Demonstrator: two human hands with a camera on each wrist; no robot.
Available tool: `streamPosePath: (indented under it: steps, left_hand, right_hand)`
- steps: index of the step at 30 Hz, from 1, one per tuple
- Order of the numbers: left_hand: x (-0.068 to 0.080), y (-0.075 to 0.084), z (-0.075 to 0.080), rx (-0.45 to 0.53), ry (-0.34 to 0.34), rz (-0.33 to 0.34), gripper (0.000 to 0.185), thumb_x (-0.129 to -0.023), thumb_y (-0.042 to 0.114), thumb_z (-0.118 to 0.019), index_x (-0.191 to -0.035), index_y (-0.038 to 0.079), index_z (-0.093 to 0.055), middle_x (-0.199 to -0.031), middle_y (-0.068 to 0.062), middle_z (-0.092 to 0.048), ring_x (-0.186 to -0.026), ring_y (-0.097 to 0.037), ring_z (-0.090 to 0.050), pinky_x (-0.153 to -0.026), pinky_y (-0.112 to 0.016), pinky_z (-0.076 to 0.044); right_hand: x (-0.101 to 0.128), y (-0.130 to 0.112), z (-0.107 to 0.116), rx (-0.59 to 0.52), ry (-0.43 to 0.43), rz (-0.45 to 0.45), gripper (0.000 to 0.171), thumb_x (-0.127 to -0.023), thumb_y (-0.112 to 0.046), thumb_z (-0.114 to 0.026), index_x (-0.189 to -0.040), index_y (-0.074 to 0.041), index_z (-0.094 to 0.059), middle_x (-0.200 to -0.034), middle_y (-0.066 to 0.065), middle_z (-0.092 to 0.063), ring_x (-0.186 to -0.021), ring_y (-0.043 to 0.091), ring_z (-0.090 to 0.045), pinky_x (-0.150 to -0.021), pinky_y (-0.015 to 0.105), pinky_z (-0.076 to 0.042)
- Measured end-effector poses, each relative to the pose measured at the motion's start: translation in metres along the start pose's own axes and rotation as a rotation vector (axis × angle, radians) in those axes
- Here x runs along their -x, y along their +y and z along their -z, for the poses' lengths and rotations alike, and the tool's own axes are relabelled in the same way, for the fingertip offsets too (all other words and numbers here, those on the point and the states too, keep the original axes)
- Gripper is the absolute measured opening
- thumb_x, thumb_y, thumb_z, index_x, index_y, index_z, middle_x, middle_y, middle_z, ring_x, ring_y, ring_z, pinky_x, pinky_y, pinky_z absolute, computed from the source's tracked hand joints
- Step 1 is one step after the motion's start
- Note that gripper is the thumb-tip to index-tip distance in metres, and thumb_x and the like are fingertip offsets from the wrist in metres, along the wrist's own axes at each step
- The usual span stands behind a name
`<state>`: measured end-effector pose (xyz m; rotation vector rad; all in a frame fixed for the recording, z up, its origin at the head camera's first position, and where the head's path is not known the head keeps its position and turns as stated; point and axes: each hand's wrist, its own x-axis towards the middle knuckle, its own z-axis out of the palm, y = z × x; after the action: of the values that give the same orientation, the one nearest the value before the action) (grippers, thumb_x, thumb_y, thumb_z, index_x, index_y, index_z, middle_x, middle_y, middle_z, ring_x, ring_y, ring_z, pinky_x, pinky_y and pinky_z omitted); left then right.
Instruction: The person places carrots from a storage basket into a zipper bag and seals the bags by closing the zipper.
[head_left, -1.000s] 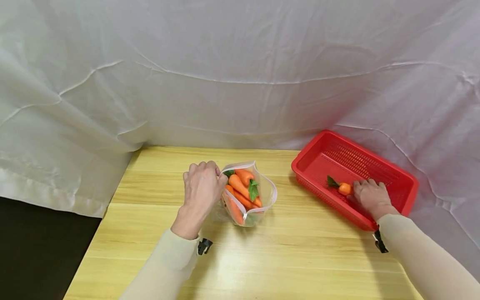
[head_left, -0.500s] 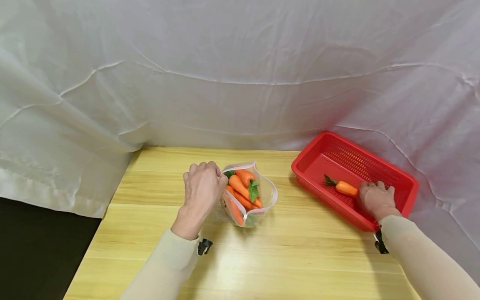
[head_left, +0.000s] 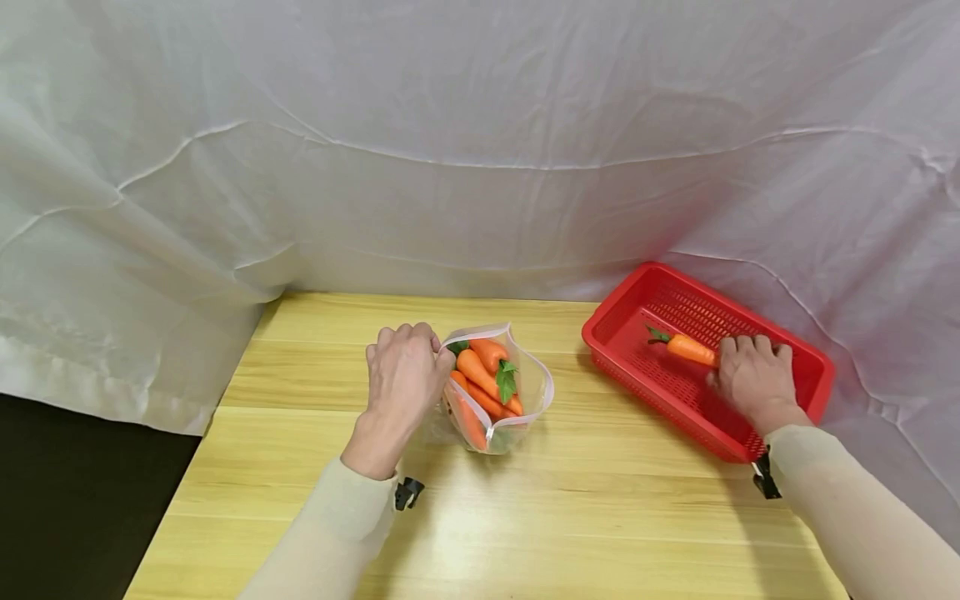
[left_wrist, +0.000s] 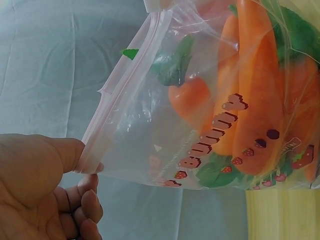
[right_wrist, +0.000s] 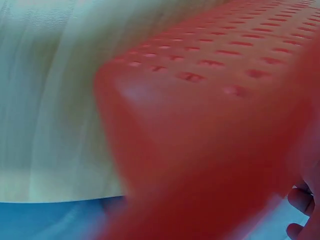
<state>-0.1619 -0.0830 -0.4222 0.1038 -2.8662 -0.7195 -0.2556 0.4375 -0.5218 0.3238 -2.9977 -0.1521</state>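
Observation:
My left hand pinches the rim of a clear zip bag between thumb and forefinger. The bag stands with its mouth spread, and several carrots with green leaves lie inside. Up close in the left wrist view, the bag's zip strip runs down to my thumb. Over the red basket, my right hand grips a single carrot by its narrow end, its leafy top pointing left. My palm hides the carrot's tip. The right wrist view mostly shows the basket's blurred outer wall.
A pale wooden table carries the bag and the basket. Grey-white cloth hangs along its back and right side. Past the left edge lies a dark area.
My right hand has shifted its hold towards the carrot's narrow end, baring more of its body, and the carrot has risen slightly. My left hand and the bag have stayed put.

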Motion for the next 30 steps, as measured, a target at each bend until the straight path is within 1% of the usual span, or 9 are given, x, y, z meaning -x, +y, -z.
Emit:
streamPosePath:
  steps: [6, 10, 15, 19, 21, 26, 30]
  left_hand:
    - [0.000, 0.000, 0.000, 0.007, 0.009, -0.006, 0.008, -0.091, 0.018, -0.061, -0.088, 0.011, -0.064, -0.084, -0.005, -0.060, -0.085, -0.031, -0.050, -0.078, -0.042, -0.035]
    - [0.000, 0.000, 0.000, -0.002, 0.017, -0.012, 0.007, -0.091, 0.017, -0.062, -0.088, 0.011, -0.064, -0.083, -0.005, -0.060, -0.084, -0.031, -0.049, -0.078, -0.041, -0.035]
    - [0.000, 0.000, 0.000, -0.021, 0.025, -0.018, 0.007, -0.092, 0.017, -0.063, -0.087, 0.011, -0.063, -0.082, -0.005, -0.058, -0.084, -0.031, -0.049, -0.077, -0.042, -0.035]
    - [-0.001, 0.001, -0.001, -0.025, 0.025, -0.022, 0.008, -0.091, 0.016, -0.064, -0.085, 0.011, -0.062, -0.081, -0.005, -0.057, -0.083, -0.031, -0.048, -0.076, -0.042, -0.034]
    - [-0.002, 0.001, -0.001, -0.024, 0.025, -0.022, 0.009, -0.091, 0.016, -0.063, -0.084, 0.011, -0.061, -0.080, -0.005, -0.057, -0.083, -0.031, -0.048, -0.076, -0.041, -0.034]
    - [-0.003, 0.002, -0.003, -0.021, 0.030, -0.025, 0.008, -0.090, 0.016, -0.063, -0.084, 0.011, -0.061, -0.080, -0.005, -0.057, -0.083, -0.032, -0.049, -0.075, -0.042, -0.034]
    - [-0.003, 0.003, -0.004, -0.015, 0.026, -0.020, 0.008, -0.091, 0.016, -0.063, -0.084, 0.011, -0.062, -0.080, -0.005, -0.057, -0.083, -0.032, -0.049, -0.076, -0.042, -0.034]
  right_hand:
    - [-0.006, -0.008, 0.020, -0.015, 0.065, 0.003, 0.041, -0.088, -0.029, -0.074, -0.096, 0.004, -0.050, -0.099, 0.029, -0.057, -0.100, 0.054, -0.048, -0.083, 0.071, -0.034]
    - [-0.008, -0.020, 0.037, -0.029, 0.119, 0.016, 0.036, -0.088, -0.028, -0.071, -0.091, 0.001, -0.049, -0.091, 0.025, -0.055, -0.094, 0.051, -0.048, -0.080, 0.068, -0.033]
    - [-0.009, -0.045, 0.063, -0.050, 0.227, 0.045, 0.031, -0.087, -0.026, -0.068, -0.085, -0.003, -0.046, -0.083, 0.021, -0.052, -0.087, 0.047, -0.047, -0.077, 0.064, -0.032]
    - [-0.006, -0.073, 0.090, -0.080, 0.299, 0.080, 0.030, -0.085, -0.025, -0.068, -0.087, -0.004, -0.048, -0.083, 0.019, -0.051, -0.085, 0.044, -0.046, -0.077, 0.061, -0.032]
    - [-0.004, -0.089, 0.102, -0.100, 0.347, 0.126, 0.028, -0.084, -0.024, -0.069, -0.090, -0.004, -0.050, -0.083, 0.018, -0.052, -0.084, 0.043, -0.047, -0.077, 0.059, -0.033]
    - [0.005, -0.129, 0.130, -0.144, 0.464, 0.286, 0.026, -0.086, -0.028, -0.064, -0.091, -0.004, -0.054, -0.081, 0.016, -0.054, -0.083, 0.041, -0.051, -0.078, 0.057, -0.036]
    - [0.015, -0.159, 0.146, -0.179, 0.506, 0.384, 0.027, -0.089, -0.032, -0.057, -0.090, -0.005, -0.054, -0.081, 0.014, -0.055, -0.082, 0.040, -0.052, -0.079, 0.057, -0.037]
